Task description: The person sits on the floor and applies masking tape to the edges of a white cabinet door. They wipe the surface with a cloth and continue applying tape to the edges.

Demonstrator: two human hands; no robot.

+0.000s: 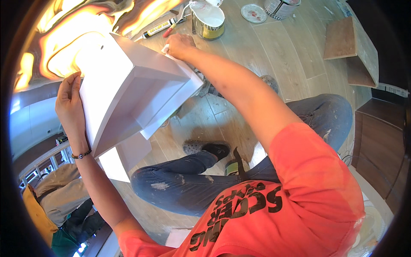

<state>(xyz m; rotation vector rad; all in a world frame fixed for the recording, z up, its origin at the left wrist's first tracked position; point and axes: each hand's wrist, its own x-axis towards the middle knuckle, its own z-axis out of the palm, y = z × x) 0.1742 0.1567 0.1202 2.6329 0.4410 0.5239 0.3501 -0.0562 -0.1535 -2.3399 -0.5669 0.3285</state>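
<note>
A white box-like piece with angled panels (145, 90) is propped up in front of me, its open hollow side toward me. At its left edge, my left hand (69, 96) grips the panel with bent fingers and thumb. My right hand (182, 46) is at the far right edge of the piece, fingers closed on a small white wad, perhaps cloth or paper (165, 49). The wad is pressed against or very close to that edge. Strong glare washes out the upper left face of the piece.
An open can with white contents (209, 19) stands beyond my right hand, near a sealant tube (158, 28) and a red-handled tool (170, 30). A lid (253, 13) and another can (280, 7) lie farther right. Wooden panels (342, 40) stand right; another person (64, 192) is lower left.
</note>
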